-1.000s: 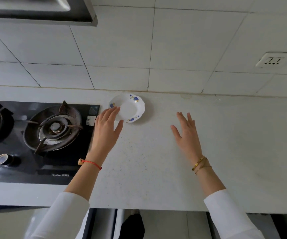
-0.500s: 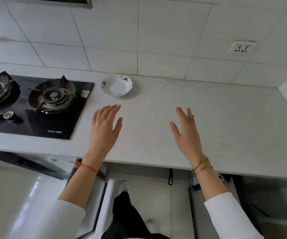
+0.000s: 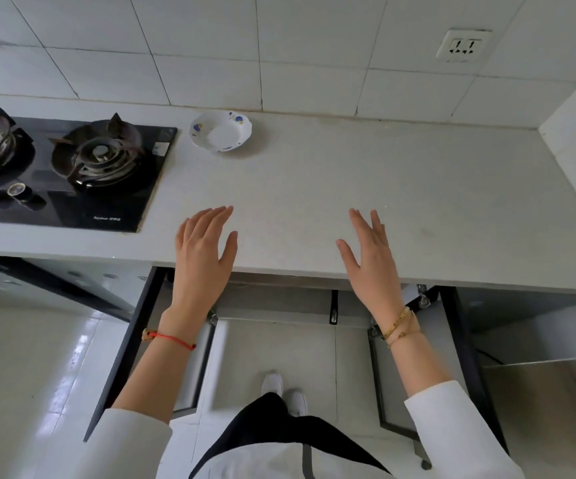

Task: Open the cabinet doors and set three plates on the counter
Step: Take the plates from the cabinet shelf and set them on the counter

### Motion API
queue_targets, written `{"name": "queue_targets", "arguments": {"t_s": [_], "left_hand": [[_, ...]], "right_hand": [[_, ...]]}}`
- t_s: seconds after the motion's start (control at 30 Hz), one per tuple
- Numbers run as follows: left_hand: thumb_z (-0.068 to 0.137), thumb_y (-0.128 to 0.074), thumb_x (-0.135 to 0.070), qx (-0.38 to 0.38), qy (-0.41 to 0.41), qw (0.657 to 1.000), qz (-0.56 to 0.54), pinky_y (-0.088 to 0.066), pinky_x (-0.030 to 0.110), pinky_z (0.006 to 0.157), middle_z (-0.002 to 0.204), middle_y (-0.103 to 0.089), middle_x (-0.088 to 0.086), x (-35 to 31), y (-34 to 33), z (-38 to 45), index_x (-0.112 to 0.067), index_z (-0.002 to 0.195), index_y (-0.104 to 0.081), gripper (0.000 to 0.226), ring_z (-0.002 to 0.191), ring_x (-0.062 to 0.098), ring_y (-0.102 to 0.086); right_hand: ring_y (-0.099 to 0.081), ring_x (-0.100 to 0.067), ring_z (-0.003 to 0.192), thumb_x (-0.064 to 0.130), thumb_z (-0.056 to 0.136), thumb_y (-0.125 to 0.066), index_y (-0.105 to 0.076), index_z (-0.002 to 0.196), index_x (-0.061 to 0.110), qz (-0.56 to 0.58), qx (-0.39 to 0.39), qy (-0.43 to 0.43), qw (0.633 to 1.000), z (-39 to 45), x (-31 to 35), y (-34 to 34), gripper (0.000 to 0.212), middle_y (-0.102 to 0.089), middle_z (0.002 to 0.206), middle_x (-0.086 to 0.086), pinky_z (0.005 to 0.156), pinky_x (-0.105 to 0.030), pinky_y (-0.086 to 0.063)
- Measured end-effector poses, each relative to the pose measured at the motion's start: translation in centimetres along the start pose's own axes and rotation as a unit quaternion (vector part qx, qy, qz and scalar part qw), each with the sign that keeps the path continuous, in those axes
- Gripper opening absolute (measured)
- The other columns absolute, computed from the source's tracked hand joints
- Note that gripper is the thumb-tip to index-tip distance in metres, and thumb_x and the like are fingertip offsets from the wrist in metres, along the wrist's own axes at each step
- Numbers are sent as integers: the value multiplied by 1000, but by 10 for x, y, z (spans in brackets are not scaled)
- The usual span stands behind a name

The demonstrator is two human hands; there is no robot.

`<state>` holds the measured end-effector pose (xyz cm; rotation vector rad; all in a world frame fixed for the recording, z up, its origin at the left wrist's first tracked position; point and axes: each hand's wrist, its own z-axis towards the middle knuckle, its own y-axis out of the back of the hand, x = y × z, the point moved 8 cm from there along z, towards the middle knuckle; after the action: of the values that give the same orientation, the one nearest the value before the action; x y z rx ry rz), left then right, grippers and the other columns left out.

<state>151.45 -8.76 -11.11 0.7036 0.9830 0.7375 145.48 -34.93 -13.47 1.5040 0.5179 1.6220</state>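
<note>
Below the counter's front edge, I see both cabinet doors (image 3: 397, 368) swung open toward me, presumably so I can reach in for plates; the cabinet's interior is hidden under the counter (image 3: 383, 188), so I cannot tell what it holds. Above the edge, my left hand (image 3: 203, 257) and right hand (image 3: 373, 264) hover with fingers straight and spread, holding nothing. Farther back, one flowered plate (image 3: 222, 131) sits just beside the stove (image 3: 72, 167), near the tiled wall; two remain, I judge.
</note>
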Motion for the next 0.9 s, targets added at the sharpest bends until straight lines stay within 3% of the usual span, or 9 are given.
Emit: {"name": "queue_targets", "arguments": {"t_s": [0.17, 0.33, 0.47, 0.57, 0.8, 0.9], "left_hand": [[98, -54, -21, 20, 1, 1000, -10, -29, 44, 116, 136, -58, 4, 3, -4, -13, -13, 136, -54, 39, 132, 23, -46], [97, -53, -20, 42, 1, 999, -16, -29, 38, 114, 136, -58, 3, 12, -8, -19, -13, 136, -54, 39, 132, 22, -46], [97, -53, -20, 63, 2, 998, -15, -28, 36, 113, 137, -57, 2, 22, -14, -26, -14, 137, -53, 40, 132, 21, -45], [97, -53, -19, 74, 0, 997, -16, -30, 36, 112, 136, -57, 2, 26, -19, -36, -14, 137, -53, 40, 132, 22, -46], [98, -52, -18, 85, 11, 996, -23, -27, 27, 107, 133, -58, 1, 39, -48, -74, -14, 136, -54, 38, 128, 18, -47], [97, -52, -15, 89, 5, 996, -30, -38, 34, 106, 130, -60, 3, 45, -69, -96, -12, 134, -56, 36, 123, 21, -50]], "right_hand": [[2, -5, 143, 32, 101, -45, -30, 150, 16, 5, -13, -19, 1000, -20, -5, -3, 54, -18, 151, 17, 121, -48, -25], [0, -6, 143, 30, 101, -47, -31, 150, 15, 7, -33, -37, 999, -33, -5, -8, 53, -20, 149, 16, 118, -51, -30], [-8, -15, 150, 29, 102, -46, -35, 148, 11, -7, -29, -39, 999, -42, -6, -18, 51, -36, 155, -1, 121, -48, -24], [-16, -22, 150, 28, 102, -47, -40, 145, 10, -10, -30, -42, 999, -52, -9, -25, 48, -42, 152, -3, 122, -47, -23], [-35, -24, 143, 26, 101, -48, -49, 138, 10, -25, -42, -41, 998, -74, -30, -44, 40, -55, 141, -5, 116, -42, -34], [-43, -25, 136, 25, 101, -49, -53, 135, 9, -26, -46, -31, 998, -86, -46, -60, 38, -59, 135, -6, 113, -42, -38]]}}
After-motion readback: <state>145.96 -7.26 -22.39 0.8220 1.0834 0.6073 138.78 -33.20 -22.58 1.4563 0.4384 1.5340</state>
